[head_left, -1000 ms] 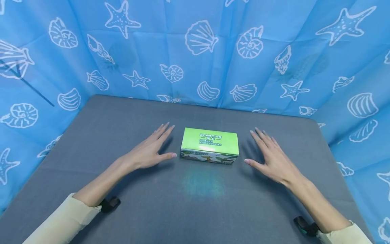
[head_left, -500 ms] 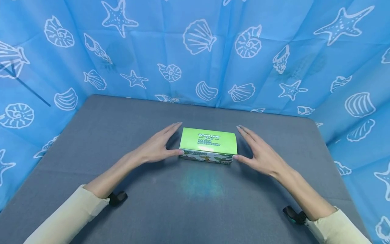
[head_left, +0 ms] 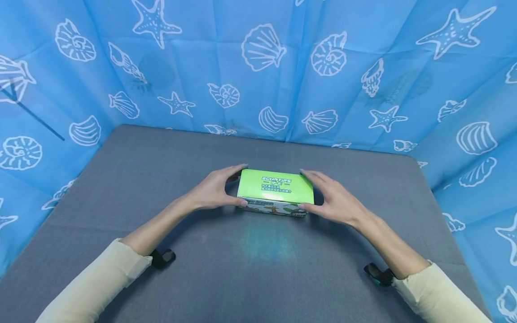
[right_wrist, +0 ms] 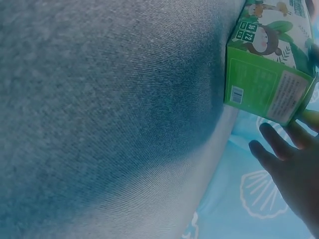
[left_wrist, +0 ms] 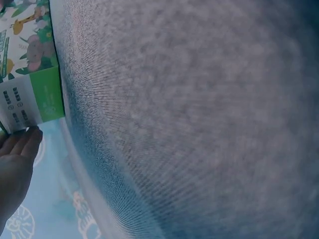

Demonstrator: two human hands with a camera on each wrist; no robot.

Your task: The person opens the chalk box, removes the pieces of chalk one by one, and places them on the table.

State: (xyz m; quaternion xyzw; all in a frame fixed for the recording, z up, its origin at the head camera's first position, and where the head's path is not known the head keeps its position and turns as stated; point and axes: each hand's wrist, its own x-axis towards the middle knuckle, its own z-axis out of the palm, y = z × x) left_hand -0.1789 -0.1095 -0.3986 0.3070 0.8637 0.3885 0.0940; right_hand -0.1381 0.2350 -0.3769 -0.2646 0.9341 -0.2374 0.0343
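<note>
A small cardboard box with a bright green lid and animal pictures along its front lies on the grey table. My left hand holds its left end, thumb against the front and fingers toward the back corner. At the opposite end, my right hand grips in the same way, thumb on the front face. In the left wrist view, fingertips of the left hand meet the far edge of the box. The right wrist view has the right hand with spread fingers at the box's green end.
Grey cloth covers the table. A blue curtain printed with white shells and starfish hangs behind it and along both sides. Dark wrist straps show at the cuffs.
Both hands have moved inward from beside the box to its two ends, and thumbs and fingers have closed on it. The box stays in about the same place.
</note>
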